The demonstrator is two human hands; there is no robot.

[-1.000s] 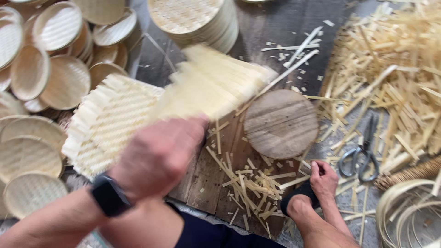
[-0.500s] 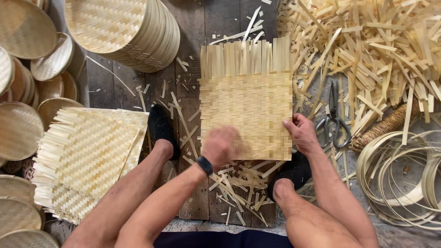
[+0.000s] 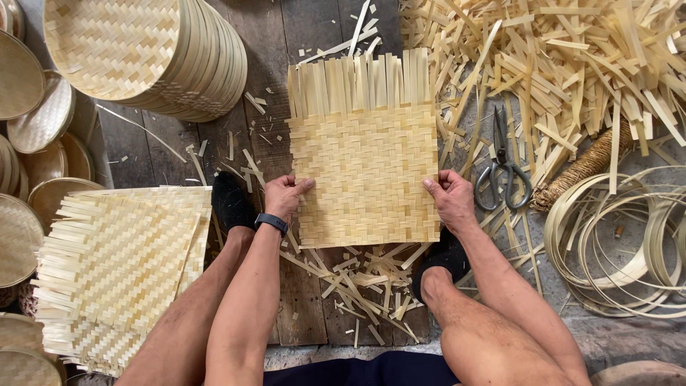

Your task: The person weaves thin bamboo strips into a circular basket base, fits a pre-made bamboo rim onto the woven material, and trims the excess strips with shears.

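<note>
A square woven bamboo mat (image 3: 364, 164) with loose strip ends along its far edge lies flat on the dark wooden floor between my feet. My left hand (image 3: 286, 194) pinches its left edge, and a dark watch sits on that wrist. My right hand (image 3: 450, 196) grips its right edge. Both hands hold the mat near its lower half. Black shoes show beside each hand.
A stack of woven mats (image 3: 118, 268) lies at the left. Round woven trays (image 3: 143, 53) are stacked at the top left, with more along the left edge. Scissors (image 3: 502, 168), a heap of bamboo strips (image 3: 572, 64) and coiled bamboo hoops (image 3: 622, 243) lie to the right.
The mat was swung over from the left pile and laid down in front of me. Both hands now hold its side edges, and the view has steadied.
</note>
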